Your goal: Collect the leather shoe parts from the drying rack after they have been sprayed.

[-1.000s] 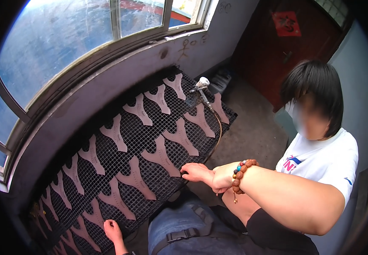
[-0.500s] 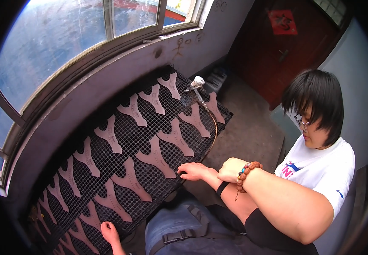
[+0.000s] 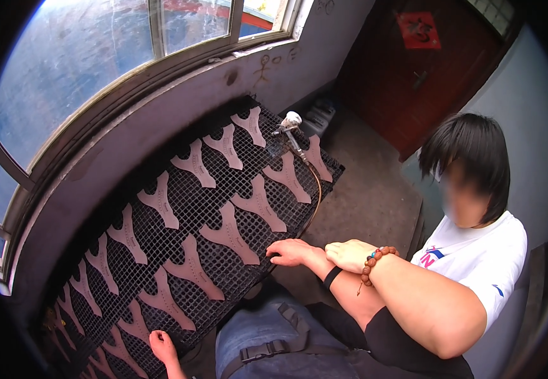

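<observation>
My right hand [image 3: 286, 251] hangs over the front edge of a black grid rack [image 3: 267, 237], fingers loosely bent, thumb apart, holding nothing. Nearest it lies a Y-shaped light brown leather-like piece [image 3: 233, 235] with small marks along it. Lower left, my left hand [image 3: 162, 346] rests at the rack's near edge, its fingers curled in with nothing visible in them; another Y-shaped piece [image 3: 136, 325] lies beside it. A co-worker's hand [image 3: 350, 254], wearing a brown bead bracelet [image 3: 375, 262], lies on my right forearm below the wrist.
Several matching pieces lie in two rows along the rack. A spray gun [image 3: 292, 132] with a white cup and a hose [image 3: 318, 189] sits at its far right end. Windows [image 3: 84, 82] line the wall behind; a dark red door [image 3: 407, 82] stands beyond the floor. The co-worker [image 3: 476, 252] sits on my right.
The co-worker's hand has uncurled and flattened onto my right forearm. Their arm and head have lowered slightly. My hands have barely moved.
</observation>
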`<state>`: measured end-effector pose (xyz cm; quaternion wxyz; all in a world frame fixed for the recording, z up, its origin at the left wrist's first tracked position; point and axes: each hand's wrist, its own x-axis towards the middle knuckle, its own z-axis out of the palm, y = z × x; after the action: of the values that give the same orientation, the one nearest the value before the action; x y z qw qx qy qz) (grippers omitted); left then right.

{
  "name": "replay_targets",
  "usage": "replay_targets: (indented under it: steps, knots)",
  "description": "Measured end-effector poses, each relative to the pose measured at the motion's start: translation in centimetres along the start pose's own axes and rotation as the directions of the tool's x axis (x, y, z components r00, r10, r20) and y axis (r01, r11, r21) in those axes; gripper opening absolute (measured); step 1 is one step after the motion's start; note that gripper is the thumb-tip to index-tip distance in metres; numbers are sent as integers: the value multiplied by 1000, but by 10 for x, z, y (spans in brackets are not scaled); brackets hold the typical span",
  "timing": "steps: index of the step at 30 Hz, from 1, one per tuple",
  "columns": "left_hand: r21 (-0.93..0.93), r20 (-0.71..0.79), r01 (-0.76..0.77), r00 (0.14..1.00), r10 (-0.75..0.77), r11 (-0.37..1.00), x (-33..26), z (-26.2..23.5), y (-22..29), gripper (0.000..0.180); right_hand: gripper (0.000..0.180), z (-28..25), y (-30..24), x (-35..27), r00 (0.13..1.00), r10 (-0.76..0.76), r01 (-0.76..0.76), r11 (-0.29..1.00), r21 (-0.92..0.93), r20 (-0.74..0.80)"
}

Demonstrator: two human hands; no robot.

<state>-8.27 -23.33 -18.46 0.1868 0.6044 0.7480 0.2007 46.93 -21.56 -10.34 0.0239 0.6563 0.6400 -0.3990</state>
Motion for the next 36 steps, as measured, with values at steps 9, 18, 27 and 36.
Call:
replay_targets:
  steps: [9, 18, 27, 36]
  knots:
    - [7, 11, 10, 1000, -10, 1000, 1, 0, 1, 10, 40, 5, 5, 1, 996, -47, 49, 999, 24, -71]
    - [5, 34, 53, 998, -53, 999, 1, -4, 8, 12, 40, 0, -2, 0, 999, -11, 11, 1000, 8, -38]
    - [5, 27, 43, 999, -43, 999, 1, -4, 7, 12, 41, -2, -7, -1, 1000, 14, -14, 1000, -1, 4]
    - [-8, 29, 32, 999, -31, 999, 2, -3, 3, 12, 38, 3, -12, 2, 1000, 20, -20, 999, -41, -5]
